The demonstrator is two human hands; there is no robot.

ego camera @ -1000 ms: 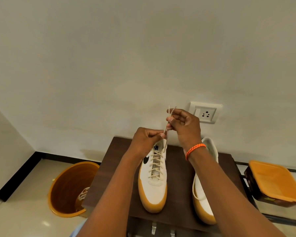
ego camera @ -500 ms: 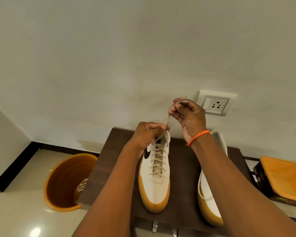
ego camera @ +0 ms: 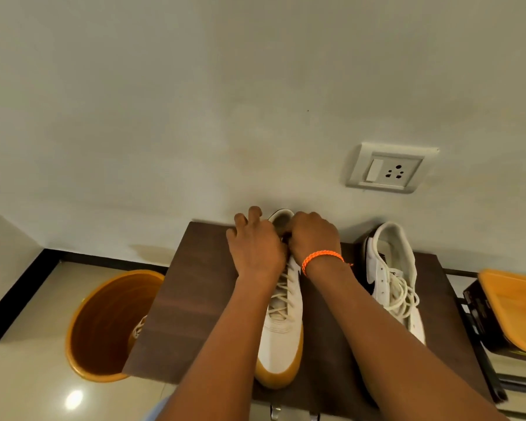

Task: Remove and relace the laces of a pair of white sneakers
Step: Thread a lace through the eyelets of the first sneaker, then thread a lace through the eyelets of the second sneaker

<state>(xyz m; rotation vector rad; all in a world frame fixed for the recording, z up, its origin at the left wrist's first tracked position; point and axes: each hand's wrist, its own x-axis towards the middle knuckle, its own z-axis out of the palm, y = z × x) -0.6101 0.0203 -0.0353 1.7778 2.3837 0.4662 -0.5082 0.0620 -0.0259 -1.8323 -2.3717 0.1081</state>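
Left hand (ego camera: 257, 250): down at the collar of the laced sneaker (ego camera: 281, 317), where half a second ago it pinched the lace just above the tongue; fingers now curled over the top eyelets, what they hold hidden under the knuckles.
Right hand (ego camera: 313, 238): dropped from head height, where it was drawing the lace end upward, to sit just beside the left hand at the shoe's opening; fingers curled inward, grasp hidden, so whether it pinches the lace cannot be told.
Meaning for the task: the pull-through looks finished, and the hands seem to be snugging or tucking the ends at the top; this shoe appears nearly relaced.
Laced sneaker: smooth white upper, cream cord lace crossed in neat rungs, glossy gum-coloured sole, toe toward the person, standing mid-bench.
Second sneaker (ego camera: 392, 275): well to the right, same white upper, its lace (ego camera: 403, 294) loose in a tangled heap.
Bench (ego camera: 189, 299): dark wood grain, flat, matte.
Bucket (ego camera: 104, 323): round orange plastic, on the floor beside the bench's left edge.
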